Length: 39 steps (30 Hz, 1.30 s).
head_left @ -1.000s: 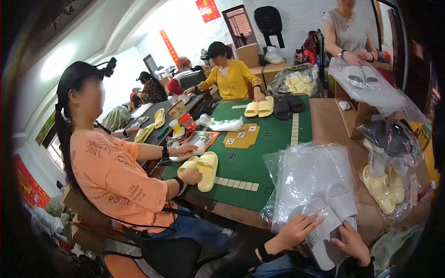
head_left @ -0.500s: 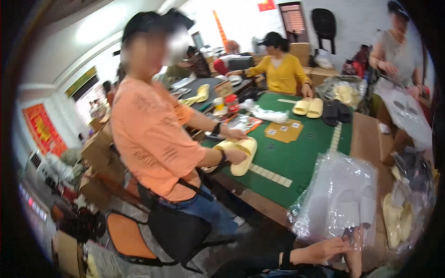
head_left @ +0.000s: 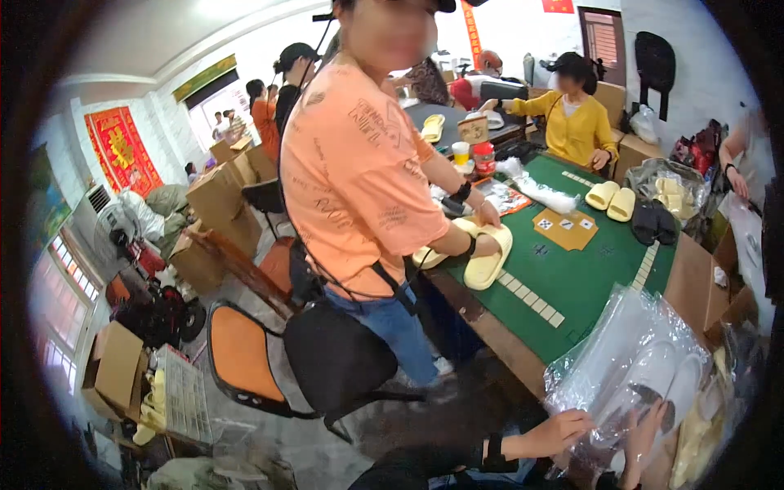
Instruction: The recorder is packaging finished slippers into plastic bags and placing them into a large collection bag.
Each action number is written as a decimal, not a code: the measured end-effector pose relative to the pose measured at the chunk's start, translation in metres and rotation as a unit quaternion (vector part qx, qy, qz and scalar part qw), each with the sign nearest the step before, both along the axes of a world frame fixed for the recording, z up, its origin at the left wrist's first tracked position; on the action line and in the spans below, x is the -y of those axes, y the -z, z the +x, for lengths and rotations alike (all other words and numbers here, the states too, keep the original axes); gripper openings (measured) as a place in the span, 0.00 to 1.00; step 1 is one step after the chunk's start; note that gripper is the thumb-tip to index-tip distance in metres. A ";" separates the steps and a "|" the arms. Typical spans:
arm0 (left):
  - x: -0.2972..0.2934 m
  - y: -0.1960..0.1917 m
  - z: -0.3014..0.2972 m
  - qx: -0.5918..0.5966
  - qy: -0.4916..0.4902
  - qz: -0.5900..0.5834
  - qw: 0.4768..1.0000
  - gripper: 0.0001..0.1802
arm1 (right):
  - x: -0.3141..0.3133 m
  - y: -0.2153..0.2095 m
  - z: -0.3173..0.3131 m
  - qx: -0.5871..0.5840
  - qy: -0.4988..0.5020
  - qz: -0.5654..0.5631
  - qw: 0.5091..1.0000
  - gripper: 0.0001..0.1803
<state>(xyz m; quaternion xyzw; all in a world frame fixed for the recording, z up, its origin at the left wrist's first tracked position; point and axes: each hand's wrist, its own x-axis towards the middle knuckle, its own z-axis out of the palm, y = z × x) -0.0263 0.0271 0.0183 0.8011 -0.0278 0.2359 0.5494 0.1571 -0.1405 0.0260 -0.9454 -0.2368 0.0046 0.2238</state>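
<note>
By the desk [head_left: 508, 349], left grip [head_left: 559, 433] pinches the slippery-looking clear bag [head_left: 592, 363]; right grip [head_left: 643, 437], cannot tell; pale slippers [head_left: 649, 371] seem light, soft, best held at the heel

I note bright glare on the ceiling [head_left: 222, 10] at eleven o'clock, glints on my plastic bag [head_left: 603, 347] at four, edges bent, periphery vignetted black.
</note>
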 end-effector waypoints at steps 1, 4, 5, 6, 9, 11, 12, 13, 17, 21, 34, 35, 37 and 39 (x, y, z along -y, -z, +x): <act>0.000 -0.002 0.000 0.011 -0.010 0.021 1.000 0.18 | -0.006 -0.001 0.003 0.031 0.004 0.020 0.999 0.37; -0.003 -0.002 0.001 0.027 -0.029 0.060 0.997 0.20 | -0.023 -0.015 0.012 -0.041 -0.003 -0.027 0.999 0.39; -0.001 -0.002 0.000 0.040 -0.044 0.074 0.996 0.20 | -0.023 -0.015 0.014 -0.039 -0.013 -0.054 0.998 0.37; -0.002 -0.001 0.000 0.050 -0.058 0.088 0.993 0.20 | -0.027 -0.015 0.014 -0.038 -0.022 -0.057 0.997 0.37; -0.006 -0.003 0.000 0.048 -0.060 0.081 0.994 0.20 | -0.012 0.033 0.053 -0.043 -0.044 -0.095 0.994 0.37; -0.006 -0.009 0.000 0.075 -0.056 0.094 0.991 0.19 | 0.020 0.117 0.116 -0.114 -0.049 0.264 0.957 0.38; -0.009 -0.008 -0.006 0.067 -0.068 0.091 0.991 0.19 | 0.006 0.101 0.103 -0.124 -0.059 0.258 0.956 0.38; -0.012 -0.006 -0.013 0.038 -0.073 0.088 0.993 0.19 | -0.021 0.050 0.066 -0.081 -0.046 0.058 0.994 0.38; -0.013 -0.004 -0.017 0.012 -0.065 0.074 0.995 0.18 | -0.033 0.012 0.045 -0.009 -0.021 -0.144 0.989 0.37; -0.011 0.001 -0.012 -0.022 -0.041 0.067 0.997 0.24 | -0.013 0.040 0.064 -0.014 -0.037 -0.063 0.997 0.35; -0.010 0.003 0.030 -0.140 0.030 -0.081 0.986 0.57 | -0.045 -0.034 -0.015 -0.108 -0.046 0.053 0.992 0.39; -0.002 0.009 0.030 -0.144 0.053 -0.079 0.985 0.57 | -0.041 -0.034 -0.017 -0.108 -0.041 0.065 0.991 0.39; 0.005 0.017 0.029 -0.096 0.016 -0.244 0.965 0.53 | -0.039 -0.042 -0.018 -0.105 -0.023 0.084 0.991 0.39; 0.003 0.014 0.027 -0.141 0.039 -0.313 0.938 0.52 | -0.038 -0.052 -0.017 -0.154 -0.049 0.090 0.983 0.38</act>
